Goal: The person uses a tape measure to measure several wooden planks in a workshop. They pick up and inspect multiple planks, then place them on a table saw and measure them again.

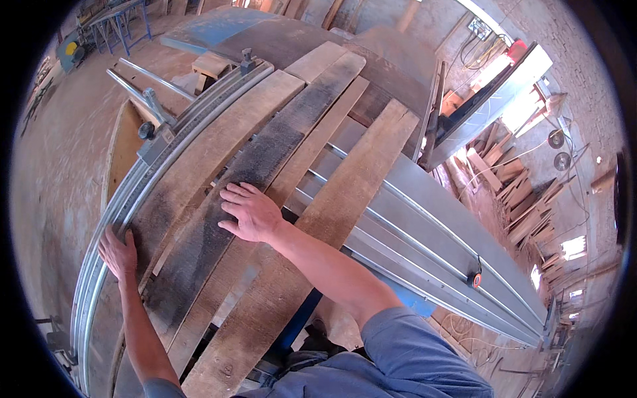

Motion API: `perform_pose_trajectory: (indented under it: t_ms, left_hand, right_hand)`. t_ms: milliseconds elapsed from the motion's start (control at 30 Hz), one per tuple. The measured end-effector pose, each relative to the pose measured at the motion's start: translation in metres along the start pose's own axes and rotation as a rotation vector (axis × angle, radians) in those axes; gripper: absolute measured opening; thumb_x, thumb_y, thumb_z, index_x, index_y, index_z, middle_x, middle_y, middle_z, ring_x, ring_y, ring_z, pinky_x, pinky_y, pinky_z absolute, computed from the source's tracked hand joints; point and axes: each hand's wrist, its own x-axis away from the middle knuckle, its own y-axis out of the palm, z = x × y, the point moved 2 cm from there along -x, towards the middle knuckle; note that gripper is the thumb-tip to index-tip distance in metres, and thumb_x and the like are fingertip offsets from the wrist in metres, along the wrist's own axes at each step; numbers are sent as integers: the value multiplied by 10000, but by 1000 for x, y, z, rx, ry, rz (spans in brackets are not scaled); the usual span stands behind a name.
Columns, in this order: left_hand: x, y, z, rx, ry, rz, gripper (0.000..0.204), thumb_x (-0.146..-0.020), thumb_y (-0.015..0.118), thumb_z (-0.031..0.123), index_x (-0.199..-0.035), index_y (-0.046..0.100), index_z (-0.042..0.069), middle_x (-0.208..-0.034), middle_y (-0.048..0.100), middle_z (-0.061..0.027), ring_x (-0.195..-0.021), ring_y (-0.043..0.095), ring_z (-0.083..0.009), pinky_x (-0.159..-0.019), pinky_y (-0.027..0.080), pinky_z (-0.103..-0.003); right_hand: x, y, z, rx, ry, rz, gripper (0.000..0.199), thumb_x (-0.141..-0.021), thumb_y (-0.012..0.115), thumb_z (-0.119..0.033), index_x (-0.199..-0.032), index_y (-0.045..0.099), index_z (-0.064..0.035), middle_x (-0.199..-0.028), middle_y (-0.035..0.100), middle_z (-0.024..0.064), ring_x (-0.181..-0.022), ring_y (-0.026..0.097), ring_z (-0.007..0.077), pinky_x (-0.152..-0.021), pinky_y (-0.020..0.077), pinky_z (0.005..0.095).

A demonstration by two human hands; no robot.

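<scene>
A person leaned over a saw table [424, 219] stacked with rough planks, both hands open and flat, gripping nothing. The right hand [251, 212] lay palm-down, fingers spread, on a dark plank [265, 149] that ran away from it toward the far end of the table. The left hand [119, 253] rested, fingers extended, at the near edge of the outermost plank [219, 142], just beside the metal rail [113, 219] on its outer side. A paler plank [345, 192] lay to the right of the right forearm. Offcuts [517, 192] were heaped well beyond the right arm. Done well, the step probably called for even, flat pressure to keep the plank edges snug against the rail.
</scene>
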Motion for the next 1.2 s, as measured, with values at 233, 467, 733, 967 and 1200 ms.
perform_pose_trajectory:
  t_ms: [233, 467, 733, 967, 1200]
  left_hand:
    - [1, -3, 3, 29, 5, -14, 602, -856, 631, 365, -1335, 453, 47, -1309, 504, -181, -1232, 441, -369, -1069, 304, -470]
    - [1, 4, -5, 7, 37, 44, 571, -863, 633, 365, -1315, 461, 63, -1271, 521, -174, -1211, 457, -368, -1047, 329, -479]
    - [3, -7, 10, 32, 8, -10, 587, -850, 641, 356, -1325, 466, 59, -1273, 527, -186, -1203, 459, -378, -1046, 325, -476]
    - [2, 3, -2, -8, 33, 42, 583, -844, 654, 342, -1320, 467, 62, -1263, 532, -185, -1191, 471, -375, -1036, 340, -469]
    - [1, 8, -7, -30, 27, 53, 582, -849, 650, 338, -1322, 464, 54, -1262, 533, -189, -1193, 472, -373, -1038, 341, -466]
  right_hand:
    - [0, -3, 0, 12, -3, -13, 454, -866, 620, -445, -1064, 670, -40, -1316, 563, 120, -1302, 445, 262, -1129, 288, 415]
    - [-1, -1, 0, -13, -6, 8, 437, -857, 632, -432, -1054, 668, -44, -1311, 565, 120, -1297, 451, 267, -1121, 295, 419]
    - [-1, -3, 1, -22, 3, 2, 432, -866, 622, -423, -1051, 669, -36, -1308, 565, 123, -1299, 446, 266, -1119, 292, 419]
    - [-2, -2, 1, -38, 4, -3, 437, -872, 611, -423, -1062, 663, -33, -1309, 562, 124, -1301, 443, 269, -1121, 290, 420]
    - [-4, -1, 1, -40, 6, -30, 437, -873, 608, -428, -1058, 660, -36, -1316, 557, 124, -1306, 439, 270, -1127, 286, 420]
